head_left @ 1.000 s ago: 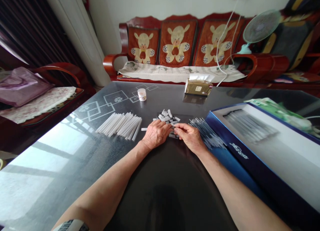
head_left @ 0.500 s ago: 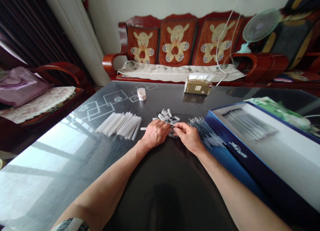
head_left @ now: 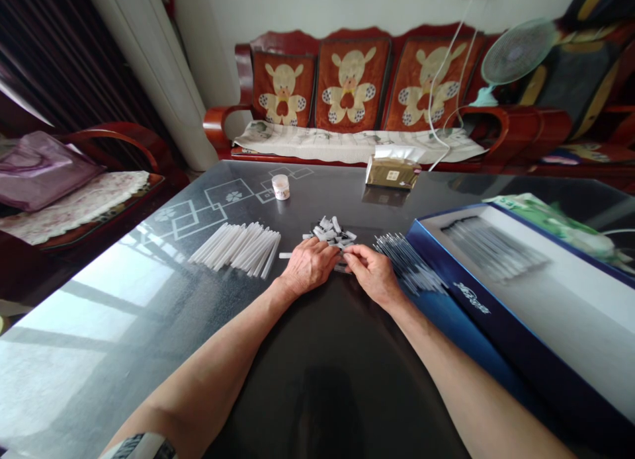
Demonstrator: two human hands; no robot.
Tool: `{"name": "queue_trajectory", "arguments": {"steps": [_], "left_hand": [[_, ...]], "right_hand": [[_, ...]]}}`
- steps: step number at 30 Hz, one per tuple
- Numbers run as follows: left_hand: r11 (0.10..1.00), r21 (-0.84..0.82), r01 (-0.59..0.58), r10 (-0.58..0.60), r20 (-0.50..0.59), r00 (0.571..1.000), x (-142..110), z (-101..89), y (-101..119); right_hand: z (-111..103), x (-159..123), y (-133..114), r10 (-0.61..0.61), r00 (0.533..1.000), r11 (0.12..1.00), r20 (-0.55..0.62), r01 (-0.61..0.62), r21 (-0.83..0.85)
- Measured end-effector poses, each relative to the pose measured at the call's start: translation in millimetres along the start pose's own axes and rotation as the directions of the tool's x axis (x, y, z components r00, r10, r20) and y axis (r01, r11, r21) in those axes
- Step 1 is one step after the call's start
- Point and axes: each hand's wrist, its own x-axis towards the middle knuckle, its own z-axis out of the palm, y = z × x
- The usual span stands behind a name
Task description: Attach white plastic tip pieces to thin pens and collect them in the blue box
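Note:
My left hand (head_left: 309, 266) rests knuckles-up on the dark glass table, fingers curled around a white tube whose end sticks out at its left (head_left: 284, 255). My right hand (head_left: 371, 271) meets it fingertip to fingertip, pinched on a small part I cannot make out. Just beyond both hands lies a heap of small grey and white caps (head_left: 331, 231). A fan of white tubes (head_left: 240, 247) lies to the left of my left hand. A spread of thin dark refills (head_left: 409, 266) lies to the right of my right hand.
An open blue box (head_left: 461, 288) with a white inside and more refills (head_left: 495, 250) fills the right side. A small white jar (head_left: 281, 186) and a tissue box (head_left: 393, 169) stand farther back. Behind the table are a red wooden sofa (head_left: 362, 88) and a fan (head_left: 516, 52).
My right hand has shifted slightly left, closing in on my left hand's fingertips. The left hand has stayed in place.

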Motion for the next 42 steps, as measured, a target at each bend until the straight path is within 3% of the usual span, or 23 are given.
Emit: {"name": "queue_trajectory", "arguments": {"steps": [4,10,13,20,24,27,34,38,42], "left_hand": [[1.0,-0.006,0.003,-0.003,0.004,1.0,0.1,-0.6,-0.5],[1.0,-0.009,-0.005,0.005,-0.006,1.0,0.0,-0.8,0.0],[1.0,-0.006,-0.017,0.017,-0.007,1.0,0.1,-0.1,-0.1],[1.0,-0.007,-0.016,0.016,-0.022,1.0,0.1,0.0,-1.4],[1.0,-0.006,-0.018,0.018,-0.028,0.999,-0.1,0.5,-1.1],[1.0,-0.008,-0.023,0.023,-0.021,1.0,-0.2,1.6,-1.0],[1.0,-0.013,-0.018,0.018,-0.021,1.0,0.1,1.2,-1.7],[1.0,-0.016,-0.016,0.015,-0.023,1.0,0.5,0.0,-1.0],[1.0,-0.01,-0.021,0.02,-0.027,0.999,0.4,0.6,-1.0]], "right_hand": [[1.1,1.7,5.9,-0.01,0.999,0.996,0.036,0.007,0.085],[-2.7,-2.2,-4.4,-0.029,0.999,0.992,-0.015,0.027,-0.122],[-3.6,-2.4,-3.1,-0.087,0.996,0.967,-0.009,0.082,-0.242],[-1.2,1.4,7.9,-0.216,0.976,0.968,-0.03,0.21,-0.137],[-2.5,0.6,2.7,-0.288,0.954,0.929,-0.088,0.256,-0.266],[-4.5,0.9,1.8,-0.354,0.934,0.884,-0.045,0.318,-0.343],[-4.2,2.1,3.7,-0.339,0.941,0.915,-0.022,0.323,-0.242],[-5.4,0.3,2.1,-0.336,0.94,0.898,-0.063,0.3,-0.321],[-7.1,0.8,4.3,-0.365,0.931,0.864,-0.013,0.333,-0.379]]}}
